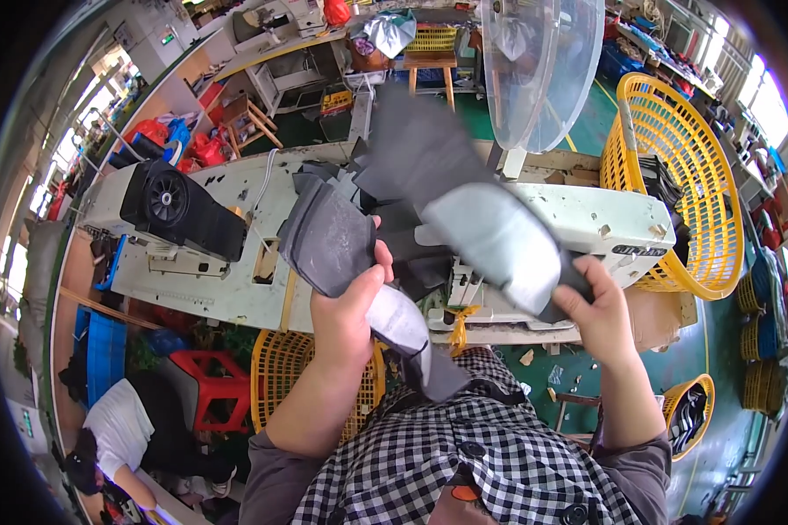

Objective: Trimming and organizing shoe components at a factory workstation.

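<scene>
My left hand [350, 315] is closed on a dark grey, padded-looking cut piece [328, 236]. A pale curved strip with a dark tip hangs from below that hand; it seems to be part of the same piece. At the right, the fingers of my right hand [600, 311] pinch the lower end of a second dark grey piece [499, 236] with a shiny silver-white panel. Motion blurs this piece, and it slants up and left over the worktable. Behind both pieces, more dark pieces [403, 232] lie by the white sewing machine [587, 219], partly hidden.
A yellow basket [626, 140] holding dark pieces stands right of the sewing machine. Another yellow basket [267, 376] is below the table edge, near a red stool [210, 385]. A black machine motor [179, 210] sits on the left. A co-worker [123, 429] bends down at lower left.
</scene>
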Demonstrator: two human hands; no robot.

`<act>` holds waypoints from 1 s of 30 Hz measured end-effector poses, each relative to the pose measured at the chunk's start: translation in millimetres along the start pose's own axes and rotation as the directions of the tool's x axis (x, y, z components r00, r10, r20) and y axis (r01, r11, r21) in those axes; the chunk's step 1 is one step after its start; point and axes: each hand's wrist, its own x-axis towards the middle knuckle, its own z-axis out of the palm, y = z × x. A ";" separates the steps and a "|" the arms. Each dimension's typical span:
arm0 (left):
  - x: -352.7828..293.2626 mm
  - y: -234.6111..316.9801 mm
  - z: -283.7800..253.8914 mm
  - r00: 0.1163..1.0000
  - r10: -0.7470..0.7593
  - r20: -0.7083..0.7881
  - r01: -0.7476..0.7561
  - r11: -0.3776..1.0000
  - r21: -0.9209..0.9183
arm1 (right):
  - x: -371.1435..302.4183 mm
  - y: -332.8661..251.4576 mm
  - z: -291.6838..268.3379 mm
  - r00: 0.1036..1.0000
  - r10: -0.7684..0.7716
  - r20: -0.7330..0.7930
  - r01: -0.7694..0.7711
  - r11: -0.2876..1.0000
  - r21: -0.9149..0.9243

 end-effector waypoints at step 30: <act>-73.9 -16.1 -52.3 0.590 0.615 0.523 -0.752 0.182 0.633 | -36.7 2.8 129.2 0.715 0.155 0.682 -0.688 0.328 0.647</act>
